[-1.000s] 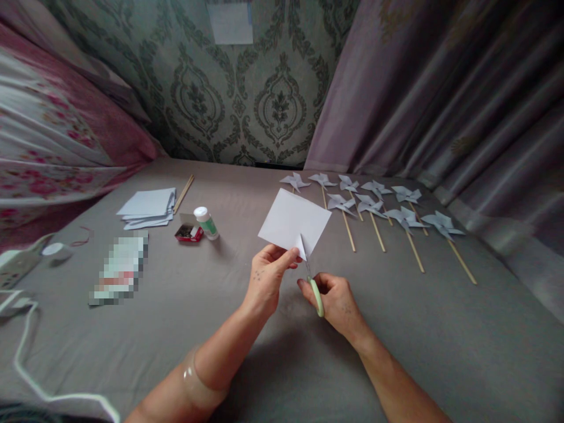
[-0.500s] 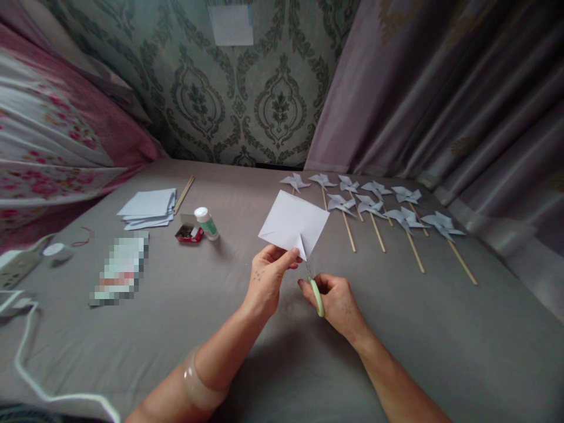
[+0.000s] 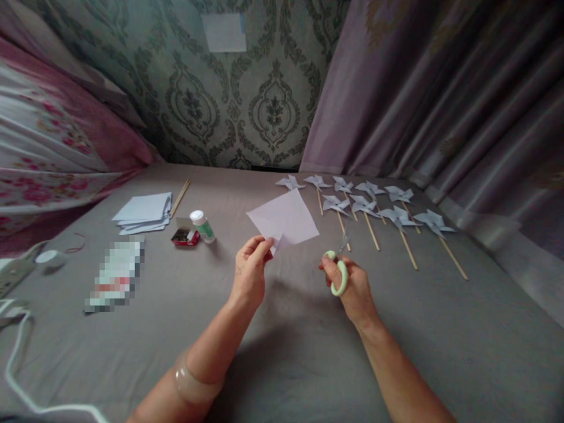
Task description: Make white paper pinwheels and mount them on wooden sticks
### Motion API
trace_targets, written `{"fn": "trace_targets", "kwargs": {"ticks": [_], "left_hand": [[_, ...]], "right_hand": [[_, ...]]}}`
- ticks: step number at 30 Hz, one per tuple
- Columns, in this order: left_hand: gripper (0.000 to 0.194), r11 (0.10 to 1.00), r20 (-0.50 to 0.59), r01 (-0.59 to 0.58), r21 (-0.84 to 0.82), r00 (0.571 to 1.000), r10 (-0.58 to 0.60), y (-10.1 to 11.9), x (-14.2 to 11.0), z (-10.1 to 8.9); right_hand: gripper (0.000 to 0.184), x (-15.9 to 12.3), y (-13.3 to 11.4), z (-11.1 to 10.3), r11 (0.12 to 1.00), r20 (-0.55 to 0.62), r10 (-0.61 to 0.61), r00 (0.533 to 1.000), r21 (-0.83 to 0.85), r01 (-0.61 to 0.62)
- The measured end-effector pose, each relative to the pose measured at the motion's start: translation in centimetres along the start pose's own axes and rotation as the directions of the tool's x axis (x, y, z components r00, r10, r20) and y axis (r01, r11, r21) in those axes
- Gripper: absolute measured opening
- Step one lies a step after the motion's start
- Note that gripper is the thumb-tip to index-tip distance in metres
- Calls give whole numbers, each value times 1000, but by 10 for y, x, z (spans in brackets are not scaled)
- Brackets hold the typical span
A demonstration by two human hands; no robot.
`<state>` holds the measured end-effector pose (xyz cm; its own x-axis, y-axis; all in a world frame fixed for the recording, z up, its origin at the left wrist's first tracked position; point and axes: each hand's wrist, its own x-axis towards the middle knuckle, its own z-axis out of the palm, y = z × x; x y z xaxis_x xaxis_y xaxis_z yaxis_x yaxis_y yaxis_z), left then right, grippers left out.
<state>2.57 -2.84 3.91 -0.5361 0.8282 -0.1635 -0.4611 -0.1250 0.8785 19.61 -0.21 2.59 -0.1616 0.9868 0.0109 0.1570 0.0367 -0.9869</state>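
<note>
A square white sheet of paper [image 3: 286, 217] is pinched by its near corner between the thumb and fingers of my left hand [image 3: 251, 267]. Beside my thumb a slit shows near that corner. My right hand [image 3: 355, 288] grips a pair of scissors [image 3: 339, 276] by pale green handles. Their metal blades point up and away, apart from the paper. Behind the scissors, several white paper pinwheels [image 3: 399, 217] on wooden sticks lie in rows.
On the left of the grey cloth surface [image 3: 176, 329] lie a paper stack [image 3: 143, 208], wooden sticks [image 3: 180, 198], a small red box [image 3: 185, 237] and a white-capped bottle [image 3: 203, 228]. A blurred packet [image 3: 117, 273], a power strip [image 3: 15, 279] and a white cable [image 3: 17, 376] are farther left.
The scissors have come away from the paper's near corner; my right hand moved right and turned the blades upward. My left hand shifted slightly left and turned the sheet.
</note>
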Motion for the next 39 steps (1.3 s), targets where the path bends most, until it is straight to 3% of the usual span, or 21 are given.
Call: {"fn": "trace_targets", "kwargs": {"ticks": [3,8,13,21,28,34,39], "left_hand": [[13,997,67,22,73,997,-27,-3,-1,0],[12,976,153,125,178,976,-153,-6,-7,4],[12,963,200,84,258,970,-138,-4,-11,8],[22,976,180,60,208,979,-99,-6,-8,6],[32,967,223,250,45,941,-254,-12,-9,7],[30,949,300,298,101,901,-315,-25,-25,14],[22,956,296,254,147,911,-288,-31,-28,15]], "right_hand": [[37,7,6,-8,997,-67,-38,997,65,43],[39,7,10,-9,992,-33,-32,999,119,36],[37,6,6,-6,987,-88,-25,996,158,39],[32,4,1,-3,995,-90,-56,994,81,63],[27,2,9,5,989,-153,-94,984,99,110],[26,0,7,7,988,-274,-157,949,-55,148],[28,-1,4,10,989,-242,-137,961,22,147]]}}
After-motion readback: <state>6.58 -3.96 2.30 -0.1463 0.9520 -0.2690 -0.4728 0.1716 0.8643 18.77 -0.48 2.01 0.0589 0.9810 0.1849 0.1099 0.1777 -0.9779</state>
